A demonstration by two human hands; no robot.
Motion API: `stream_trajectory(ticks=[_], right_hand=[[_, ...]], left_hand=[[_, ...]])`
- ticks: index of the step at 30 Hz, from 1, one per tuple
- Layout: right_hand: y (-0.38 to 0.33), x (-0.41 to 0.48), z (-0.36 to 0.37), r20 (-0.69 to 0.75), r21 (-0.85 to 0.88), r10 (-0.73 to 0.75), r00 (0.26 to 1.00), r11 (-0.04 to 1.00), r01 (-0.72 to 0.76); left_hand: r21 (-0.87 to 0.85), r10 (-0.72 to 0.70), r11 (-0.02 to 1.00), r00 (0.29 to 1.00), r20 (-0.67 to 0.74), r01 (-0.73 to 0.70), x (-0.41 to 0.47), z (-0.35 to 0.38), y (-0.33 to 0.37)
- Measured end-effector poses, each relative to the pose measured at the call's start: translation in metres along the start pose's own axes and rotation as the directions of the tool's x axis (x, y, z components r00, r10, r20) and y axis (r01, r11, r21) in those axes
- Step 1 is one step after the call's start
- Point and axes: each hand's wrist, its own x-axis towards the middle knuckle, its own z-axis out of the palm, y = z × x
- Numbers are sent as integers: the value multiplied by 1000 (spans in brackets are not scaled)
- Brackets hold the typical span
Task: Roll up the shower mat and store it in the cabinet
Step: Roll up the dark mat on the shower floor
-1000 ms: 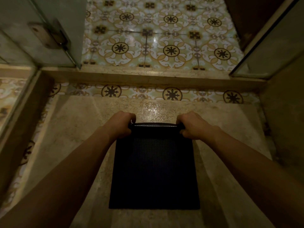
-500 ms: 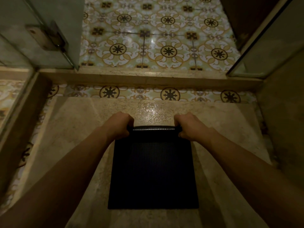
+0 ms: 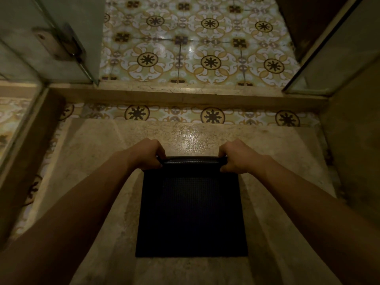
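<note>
Head view: shower mat (image 3: 191, 214), dark, flat on stone floor (image 3: 86, 165); far edge curled between left hand (image 3: 147, 156) and right hand (image 3: 236, 157), both gripping. Advice: roll tight, ends level.

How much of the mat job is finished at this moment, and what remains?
Done: the far edge of the dark shower mat is turned into a thin roll. In hand: the left hand and right hand grip the roll's two ends. Left: most of the mat lies flat on the stone floor; no cabinet is visible.
</note>
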Motion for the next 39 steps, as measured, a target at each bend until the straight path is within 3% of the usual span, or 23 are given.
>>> stream_trajectory(ticks=[5, 12, 18, 24, 28, 33, 39], right_hand=[[-7, -1, 0, -11, -26, 37, 999, 999, -37], [-4, 2, -12, 98, 50, 58, 994, 997, -63], [-9, -1, -3, 2, 37, 73, 997, 997, -73], [-3, -3, -4, 47, 37, 19, 999, 999, -21], [-3, -2, 5, -2, 22, 42, 999, 999, -42], [2, -4, 16, 10, 3, -31, 999, 1000, 31], [-2, -10, 16, 45, -95, -84, 995, 992, 88]], left_hand=[[25, -7, 1000, 995, -99, 9, -3, 10, 3], [4, -47, 999, 999, -10, 47, -2, 6, 2], [26, -57, 998, 998, 16, 56, 0, 1, 9], [2, -60, 998, 997, 46, 60, 2, -3, 8], [12, -68, 998, 997, -42, 68, -1, 8, 6], [69, -10, 997, 992, -124, 19, -6, 20, 1], [80, 28, 996, 999, -22, -26, -11, 26, 3]])
